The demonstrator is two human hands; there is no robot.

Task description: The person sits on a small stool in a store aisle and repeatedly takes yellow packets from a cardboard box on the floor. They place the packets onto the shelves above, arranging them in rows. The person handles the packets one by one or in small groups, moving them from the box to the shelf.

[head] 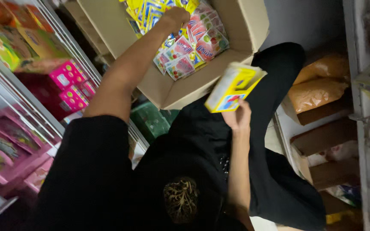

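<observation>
1. A shop aisle: metal shelves (31, 107) left of the fingers carry pink boxes (67, 75) and snack packets (18, 40).
2. An open cardboard carton (168, 92) of sweet packets (193, 47) sits ahead; right-hand shelves (356, 85) hold brown bags (315, 92).

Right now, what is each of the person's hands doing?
Left hand: closed among the sachets in the cardboard box; its grip is unclear.
Right hand: holding a yellow packet.
</observation>
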